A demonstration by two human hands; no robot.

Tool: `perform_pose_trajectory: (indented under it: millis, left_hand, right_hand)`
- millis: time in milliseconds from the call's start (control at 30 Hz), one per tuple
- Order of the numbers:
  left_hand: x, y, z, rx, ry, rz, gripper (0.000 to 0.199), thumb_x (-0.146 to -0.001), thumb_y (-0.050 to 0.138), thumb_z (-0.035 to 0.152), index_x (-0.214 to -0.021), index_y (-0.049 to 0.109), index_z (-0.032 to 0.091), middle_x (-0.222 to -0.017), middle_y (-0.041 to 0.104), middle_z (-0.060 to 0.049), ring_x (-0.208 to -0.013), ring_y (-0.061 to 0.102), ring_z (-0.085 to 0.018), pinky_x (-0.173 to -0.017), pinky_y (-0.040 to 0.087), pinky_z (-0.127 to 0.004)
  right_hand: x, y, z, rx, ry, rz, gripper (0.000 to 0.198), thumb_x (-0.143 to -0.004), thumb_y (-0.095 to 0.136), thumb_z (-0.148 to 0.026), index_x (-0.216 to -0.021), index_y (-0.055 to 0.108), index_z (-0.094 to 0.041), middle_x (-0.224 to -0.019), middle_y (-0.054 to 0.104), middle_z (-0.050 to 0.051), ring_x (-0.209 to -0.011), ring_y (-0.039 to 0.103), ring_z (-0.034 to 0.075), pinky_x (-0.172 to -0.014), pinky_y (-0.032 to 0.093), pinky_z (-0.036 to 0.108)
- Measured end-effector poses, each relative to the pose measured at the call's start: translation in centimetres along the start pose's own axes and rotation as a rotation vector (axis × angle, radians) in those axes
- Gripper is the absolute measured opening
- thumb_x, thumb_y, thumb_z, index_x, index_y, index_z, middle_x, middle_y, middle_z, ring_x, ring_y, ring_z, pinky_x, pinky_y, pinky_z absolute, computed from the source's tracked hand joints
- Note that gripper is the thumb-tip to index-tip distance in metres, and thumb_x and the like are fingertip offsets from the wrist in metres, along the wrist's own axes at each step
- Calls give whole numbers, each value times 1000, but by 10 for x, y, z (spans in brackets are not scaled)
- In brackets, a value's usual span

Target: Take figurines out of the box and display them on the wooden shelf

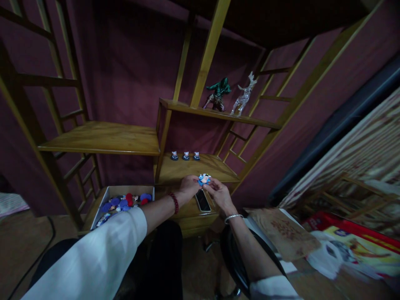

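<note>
Between my two hands is a small blue and white figurine [204,179], held up in front of the lower right shelf [215,166]. My left hand [189,186] has its fingers closed on the figurine's left side. On the other side, my right hand [219,193] pinches it with thumb and fingers. Three small white figurines with dark bases stand in a row on that shelf, the middle one [186,156] behind my left hand. Below my hands a phone [203,201] with a dark screen lies on the lower wooden surface.
An open box [151,191] holding several blue and red figurines sits at the lower left. On the upper right shelf stand a green figure [218,94] and a clear deer figure [245,94]. A wooden shelf [103,136] is at left. A black round stool [228,246] is below my right forearm.
</note>
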State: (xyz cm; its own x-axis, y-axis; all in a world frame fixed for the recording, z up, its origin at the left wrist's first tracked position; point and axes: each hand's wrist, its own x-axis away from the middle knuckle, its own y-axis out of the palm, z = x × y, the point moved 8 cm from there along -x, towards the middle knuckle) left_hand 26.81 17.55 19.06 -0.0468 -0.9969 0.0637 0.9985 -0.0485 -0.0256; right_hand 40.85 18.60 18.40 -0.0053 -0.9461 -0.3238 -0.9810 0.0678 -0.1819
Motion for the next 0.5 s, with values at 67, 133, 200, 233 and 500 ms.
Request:
perform_pose_trajectory:
  millis: [67, 133, 200, 233, 500]
  left_hand:
    - [-5, 4, 2, -21, -5, -4, 21, -61, 54, 0, -74, 64, 13, -72, 65, -2, -66, 58, -9, -60, 44, -15]
    - [-9, 7, 1, -14, -29, -3, 22, -62, 52, 0, -75, 64, 13, -70, 65, -2, -64, 58, -8, -58, 44, -15]
    - [-13, 10, 0, 5, -52, 2, 24, -62, 51, 1, -77, 65, 13, -71, 65, -3, -61, 57, -8, -57, 44, -15]
    - [-15, 11, 1, 9, -55, 0, 24, -62, 51, 1, -77, 65, 13, -71, 65, -3, -61, 57, -8, -57, 44, -15]
    - [-30, 22, -2, 20, -72, -10, 24, -60, 51, -1, -74, 65, 13, -70, 65, -3, -61, 57, -9, -57, 43, -16]
  right_hand:
    - [-4, -3, -1, -1, 7, -6, 41, -55, 73, -35, -90, 61, -19, -78, 64, 1, -70, 59, 14, -71, 48, 29]
    - [-9, -8, 0, 0, 12, 6, 41, -54, 73, -35, -89, 61, -19, -77, 64, 0, -68, 58, 13, -69, 48, 28]
    - [-13, -12, 2, 5, 19, 12, 41, -54, 73, -35, -89, 61, -19, -78, 64, 1, -68, 58, 13, -70, 48, 28]
    - [-14, -14, 3, 8, 23, 12, 41, -54, 73, -35, -89, 61, -19, -79, 64, 1, -69, 58, 13, -70, 48, 29]
    - [-25, -22, 9, 16, 35, 24, 47, -52, 73, -38, -92, 60, -18, -81, 65, 2, -70, 59, 15, -71, 48, 31]
